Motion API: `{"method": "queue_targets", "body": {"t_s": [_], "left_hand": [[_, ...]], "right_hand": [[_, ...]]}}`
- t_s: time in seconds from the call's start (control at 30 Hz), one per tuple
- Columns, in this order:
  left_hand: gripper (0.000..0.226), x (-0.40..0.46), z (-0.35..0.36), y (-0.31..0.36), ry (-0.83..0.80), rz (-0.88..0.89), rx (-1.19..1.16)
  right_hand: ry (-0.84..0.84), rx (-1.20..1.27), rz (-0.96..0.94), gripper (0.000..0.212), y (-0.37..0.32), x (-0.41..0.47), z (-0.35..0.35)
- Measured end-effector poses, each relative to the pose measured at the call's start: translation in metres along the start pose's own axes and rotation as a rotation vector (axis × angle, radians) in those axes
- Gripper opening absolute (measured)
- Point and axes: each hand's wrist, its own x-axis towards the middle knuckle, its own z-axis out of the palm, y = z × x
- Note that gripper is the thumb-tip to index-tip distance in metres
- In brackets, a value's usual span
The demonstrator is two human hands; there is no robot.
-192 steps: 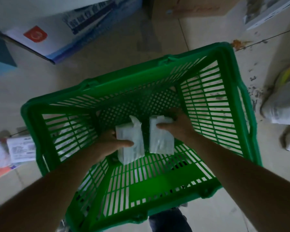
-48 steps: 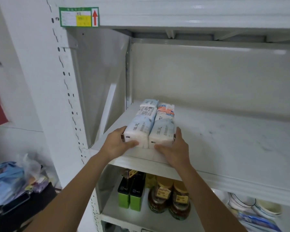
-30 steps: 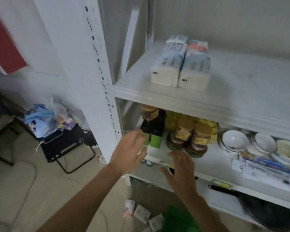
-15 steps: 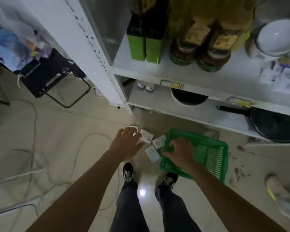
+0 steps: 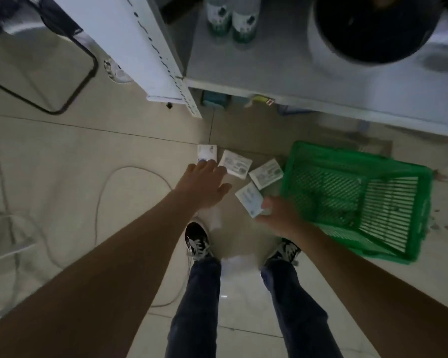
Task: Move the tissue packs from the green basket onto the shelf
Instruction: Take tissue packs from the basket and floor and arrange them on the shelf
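Several white tissue packs lie on the tiled floor just left of the green basket, which stands tilted on the floor and shows no pack inside. My left hand reaches down with straight, spread fingers over the leftmost pack. My right hand hangs with loosely curled fingers beside the basket's near-left corner and overlaps the corner of the nearest pack. Whether it touches that pack is unclear. The shelf with the placed packs is out of view.
The white shelf unit's lowest board and upright post are above the packs, with two bottles and a dark round pot on the board. A black chair frame and a cable are at left. My shoes stand below.
After I set two packs on the shelf and let go, my view swung down to the floor. Both hands have dropped closer to the packs beside the basket.
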Motion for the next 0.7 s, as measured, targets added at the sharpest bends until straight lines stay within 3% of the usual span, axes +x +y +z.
{"method": "queue_targets", "body": {"t_s": [0.07,0.3,0.53,0.7], "left_hand": [[0.057,0.031,0.029,-0.011,-0.06,-0.014,0.012],[0.065,0.145,0.116,-0.045,-0.056,0.036,-0.009],[0.081,0.235,0.176,-0.064,-0.033,0.096,0.034],[0.104,0.287,0.189,-0.067,0.052,0.142,0.041]], "right_hand": [[-0.033,0.003,0.01,0.047,0.011,0.028,0.028],[-0.031,-0.095,-0.036,0.045,0.041,0.131,0.108],[0.177,-0.062,0.083,0.062,0.07,0.215,0.149],[0.247,0.012,0.161,0.081,0.077,0.254,0.157]]}}
